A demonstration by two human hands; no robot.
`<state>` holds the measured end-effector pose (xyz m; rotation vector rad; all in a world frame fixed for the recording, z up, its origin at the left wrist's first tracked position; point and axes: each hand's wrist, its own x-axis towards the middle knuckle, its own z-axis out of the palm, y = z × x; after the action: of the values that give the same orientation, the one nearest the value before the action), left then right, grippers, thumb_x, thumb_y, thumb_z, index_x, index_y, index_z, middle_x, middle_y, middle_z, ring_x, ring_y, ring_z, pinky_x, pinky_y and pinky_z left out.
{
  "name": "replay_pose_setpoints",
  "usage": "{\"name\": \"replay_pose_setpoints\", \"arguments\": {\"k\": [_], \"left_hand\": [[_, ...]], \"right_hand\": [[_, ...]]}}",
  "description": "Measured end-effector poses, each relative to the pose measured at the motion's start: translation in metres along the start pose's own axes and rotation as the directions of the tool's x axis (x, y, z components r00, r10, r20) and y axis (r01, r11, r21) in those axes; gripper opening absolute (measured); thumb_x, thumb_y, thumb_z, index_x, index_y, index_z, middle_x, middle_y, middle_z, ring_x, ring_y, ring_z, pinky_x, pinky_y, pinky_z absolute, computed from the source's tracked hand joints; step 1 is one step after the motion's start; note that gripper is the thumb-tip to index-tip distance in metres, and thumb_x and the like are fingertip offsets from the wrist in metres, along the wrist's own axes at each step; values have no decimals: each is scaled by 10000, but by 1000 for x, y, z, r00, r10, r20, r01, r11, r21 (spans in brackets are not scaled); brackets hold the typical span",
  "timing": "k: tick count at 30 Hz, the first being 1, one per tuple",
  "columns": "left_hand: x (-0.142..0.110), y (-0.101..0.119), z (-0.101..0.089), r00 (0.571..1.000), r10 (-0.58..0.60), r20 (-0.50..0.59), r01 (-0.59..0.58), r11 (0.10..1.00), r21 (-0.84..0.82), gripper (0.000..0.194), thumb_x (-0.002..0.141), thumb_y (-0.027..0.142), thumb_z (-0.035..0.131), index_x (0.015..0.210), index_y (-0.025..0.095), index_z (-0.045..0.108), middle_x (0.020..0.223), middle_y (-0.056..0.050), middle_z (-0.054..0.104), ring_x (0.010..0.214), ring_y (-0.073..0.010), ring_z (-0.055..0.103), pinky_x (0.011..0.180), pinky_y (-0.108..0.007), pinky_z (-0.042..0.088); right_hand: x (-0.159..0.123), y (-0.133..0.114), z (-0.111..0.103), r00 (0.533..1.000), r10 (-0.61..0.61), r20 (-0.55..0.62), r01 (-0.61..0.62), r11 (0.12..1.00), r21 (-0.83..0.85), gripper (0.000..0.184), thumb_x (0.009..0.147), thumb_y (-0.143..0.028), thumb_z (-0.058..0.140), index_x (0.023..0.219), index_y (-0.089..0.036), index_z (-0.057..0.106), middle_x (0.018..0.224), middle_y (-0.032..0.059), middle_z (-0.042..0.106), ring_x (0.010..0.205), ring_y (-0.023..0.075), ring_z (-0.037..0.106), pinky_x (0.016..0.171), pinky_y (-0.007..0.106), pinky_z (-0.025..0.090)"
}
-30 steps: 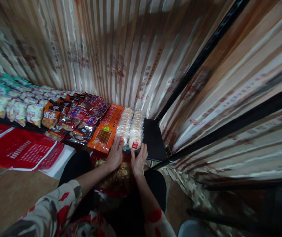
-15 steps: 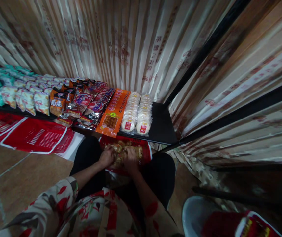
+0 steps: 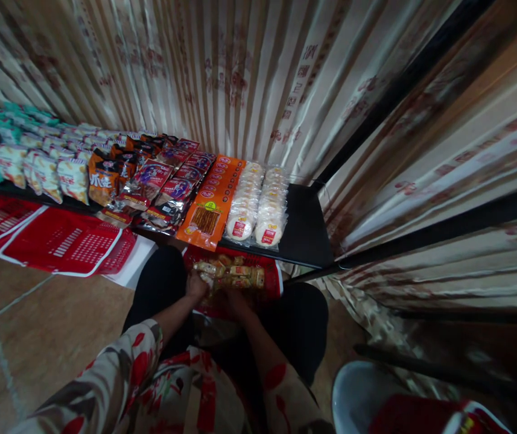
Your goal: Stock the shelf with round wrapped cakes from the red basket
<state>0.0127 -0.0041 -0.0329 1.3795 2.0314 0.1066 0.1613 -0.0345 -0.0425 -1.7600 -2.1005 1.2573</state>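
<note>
Between my knees is a red bag (image 3: 271,256) with a white edge, holding several clear-wrapped golden-brown snacks (image 3: 245,272). My left hand (image 3: 196,286) is at the bag's left side, its fingers closed on a pale wrapped snack (image 3: 204,267). My right hand (image 3: 237,303) reaches down into the front of the bag, below the wrapped snacks. Its fingers are hidden there, so their hold does not show.
A low black shelf (image 3: 306,226) runs along a pleated curtain (image 3: 249,78). On it are white round crackers (image 3: 268,232), an orange packet (image 3: 207,208), dark red packets (image 3: 168,193) and white bags (image 3: 72,178). Red bags (image 3: 66,241) hang at left; a grey bucket (image 3: 346,392) stands at lower right.
My right hand has moved off the top of the wrapped snacks and down into the bag's front. My left hand has shifted slightly, with a pale wrapped snack now showing at its fingers.
</note>
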Motion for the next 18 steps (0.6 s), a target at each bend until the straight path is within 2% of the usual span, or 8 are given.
{"name": "replay_pose_setpoints", "arguments": {"k": [4, 8, 11, 14, 18], "left_hand": [[5, -2, 9, 995, -68, -67, 65, 997, -49, 485, 740, 100, 506, 1217, 51, 434, 1187, -179, 567, 1140, -225, 519, 908, -248, 399], [14, -8, 16, 998, -56, -12, 56, 996, -66, 444, 750, 110, 545, 1188, 74, 481, 1129, -168, 610, 1056, -213, 579, 852, -243, 423], [18, -11, 17, 999, -41, 23, 42, 997, -62, 359, 785, 130, 536, 1142, 90, 534, 1074, -157, 641, 1024, -207, 595, 834, -242, 426], [16, -10, 16, 999, -16, 36, 18, 998, -54, 341, 818, 116, 483, 1154, 85, 535, 1081, -145, 638, 1041, -190, 578, 863, -231, 408], [12, -8, 16, 999, -2, 34, 3, 999, -39, 351, 842, 84, 405, 1173, 73, 519, 1138, -143, 601, 1080, -171, 544, 897, -212, 386]], "right_hand": [[17, 15, 11, 993, -6, -116, 27, 984, 174, 357, 704, -175, 567, 1055, -217, 619, 1066, 80, 657, 992, 229, 577, 877, 346, 416], [33, 25, 24, 990, 44, -136, -7, 965, 261, 496, 686, -153, 561, 1180, -194, 542, 1176, 104, 601, 1059, 242, 563, 912, 387, 423], [40, 29, 33, 988, 72, -139, -24, 948, 317, 616, 665, -129, 569, 1270, -178, 464, 1285, 124, 519, 1169, 257, 497, 971, 410, 387], [41, 28, 39, 991, 41, -130, 7, 937, 348, 654, 669, -112, 553, 1307, -164, 423, 1340, 129, 464, 1232, 248, 438, 1017, 412, 350], [41, 28, 41, 989, 22, -146, 31, 938, 346, 638, 669, -83, 517, 1298, -144, 433, 1329, 132, 478, 1214, 230, 460, 1032, 402, 340]]}}
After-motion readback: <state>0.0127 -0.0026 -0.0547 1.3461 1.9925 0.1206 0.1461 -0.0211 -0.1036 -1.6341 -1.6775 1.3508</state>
